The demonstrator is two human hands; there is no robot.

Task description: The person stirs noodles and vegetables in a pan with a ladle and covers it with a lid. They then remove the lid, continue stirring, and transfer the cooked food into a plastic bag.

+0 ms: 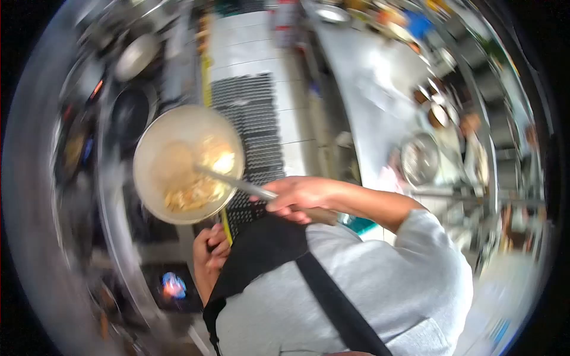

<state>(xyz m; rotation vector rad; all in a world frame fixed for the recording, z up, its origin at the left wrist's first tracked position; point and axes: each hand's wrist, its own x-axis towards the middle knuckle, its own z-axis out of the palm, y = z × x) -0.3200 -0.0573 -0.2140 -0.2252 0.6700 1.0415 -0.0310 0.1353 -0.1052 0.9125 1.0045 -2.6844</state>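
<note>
The person stands over a pale wok [178, 133] sitting at about ten o'clock in the blurred view, yellowish food [199, 190] piled toward its near side. The right hand [300, 199] has its grip clenched around the long handle of a metal ladle [237, 184], whose bowl end dips into the food. The left hand [211, 246], at seven o'clock below the wok, is curled tight near its rim; I cannot tell what it grasps. A blue flame [173, 285] burns lower left. A steel desk [368, 89] runs toward one o'clock, carrying a metal bowl [419, 159].
</note>
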